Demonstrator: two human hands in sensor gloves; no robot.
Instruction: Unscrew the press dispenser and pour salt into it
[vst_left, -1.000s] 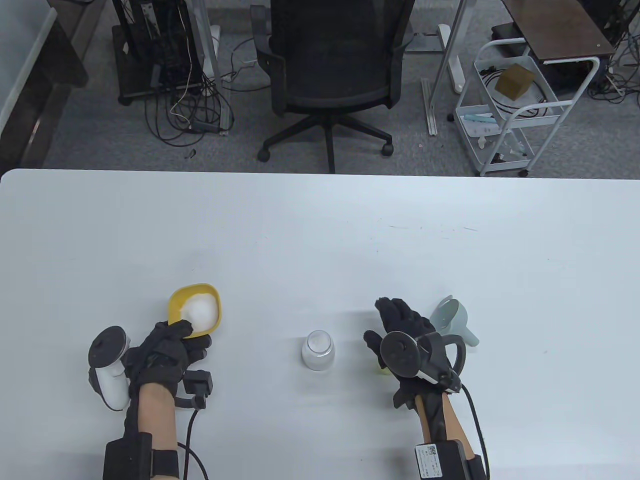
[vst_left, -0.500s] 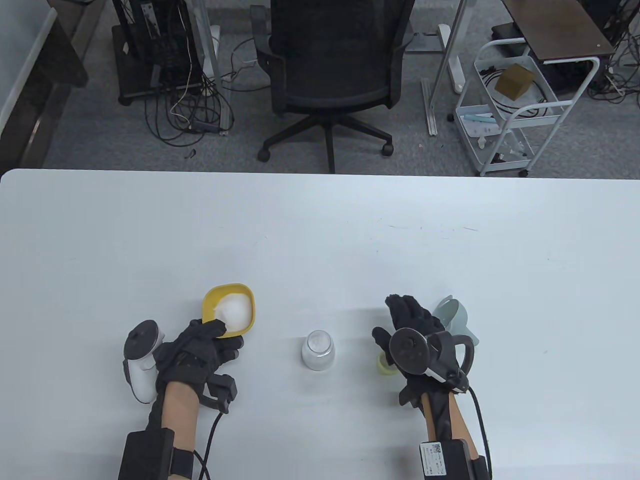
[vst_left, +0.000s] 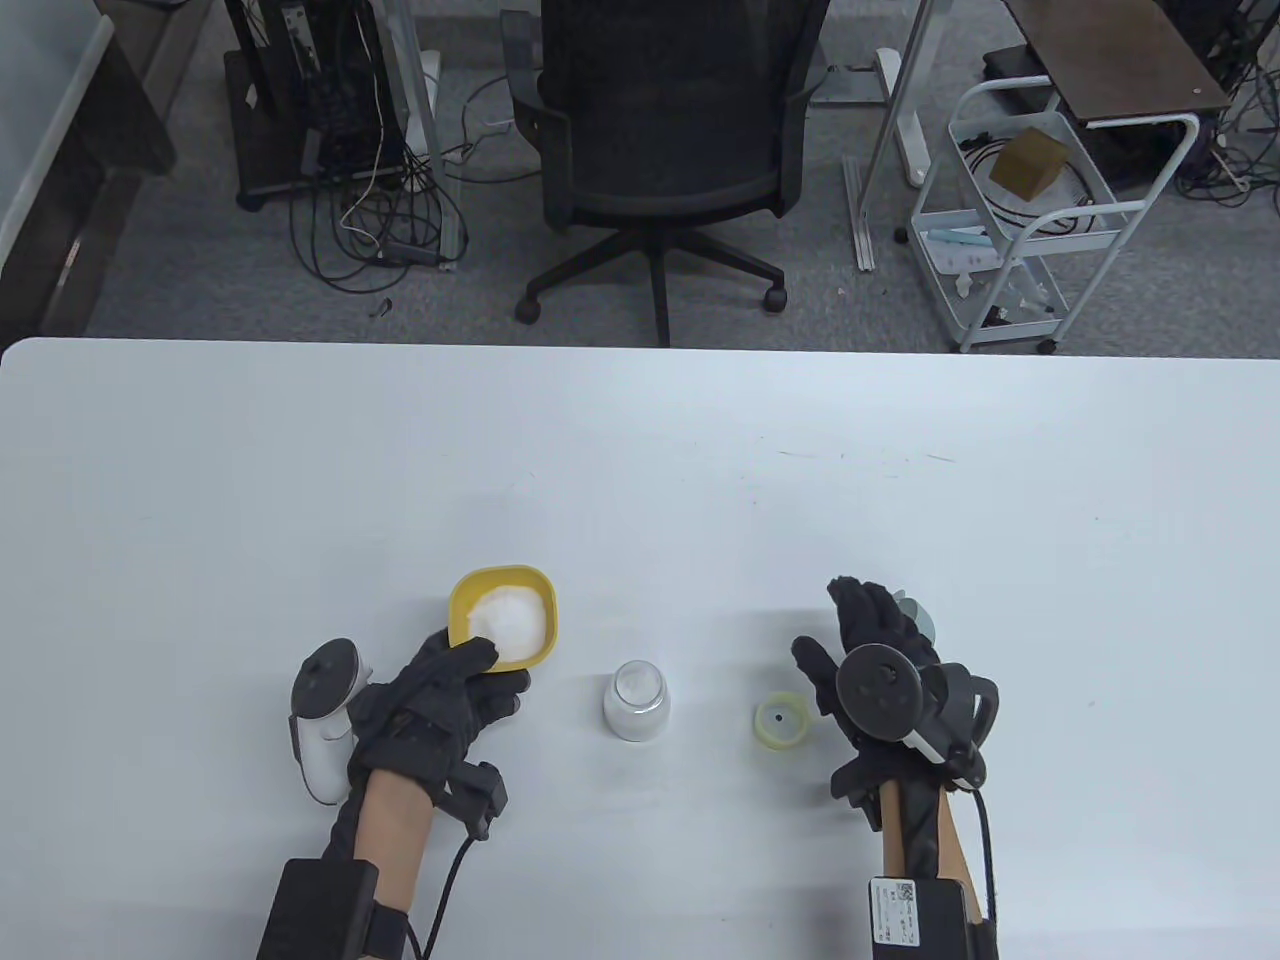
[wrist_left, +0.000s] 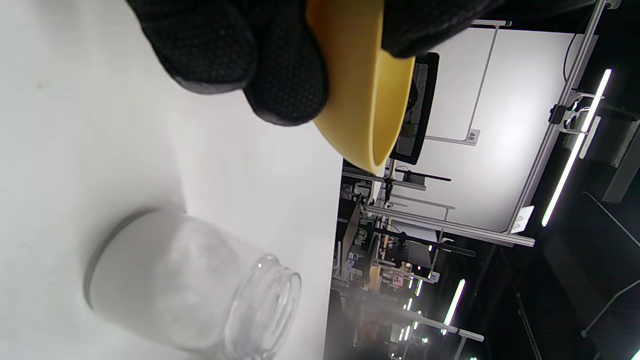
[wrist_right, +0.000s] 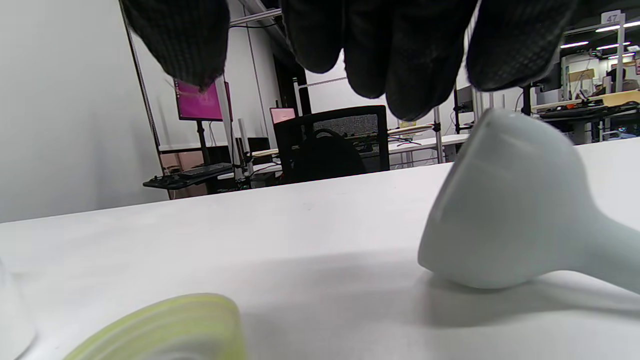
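- I see a white tabletop (vst_left: 640, 450) from above, and both gloved hands come in from its near edge.
- My left hand (vst_left: 440, 700) grasps a yellow bowl (vst_left: 503, 617) by its near rim, thumb over the lip and fingers beneath; the bowl is heaped with white salt (vst_left: 510, 617).
- In the left wrist view the bowl (wrist_left: 362, 95) is off the tabletop, pinched between my fingertips (wrist_left: 285, 75).
- The open glass dispenser jar (vst_left: 636, 700) stands upright just right of the bowl, near the middle of the near edge, with some white salt already inside.
- Its yellow-green screw cap (vst_left: 781, 722) lies on the tabletop to the right of the jar, apart from it.
- My right hand (vst_left: 880, 670) is released and holds nothing; its fingers hang spread above a pale blue funnel (wrist_right: 505, 235) that lies on its side.
- The funnel (vst_left: 918, 612) is mostly hidden beneath that hand from above.
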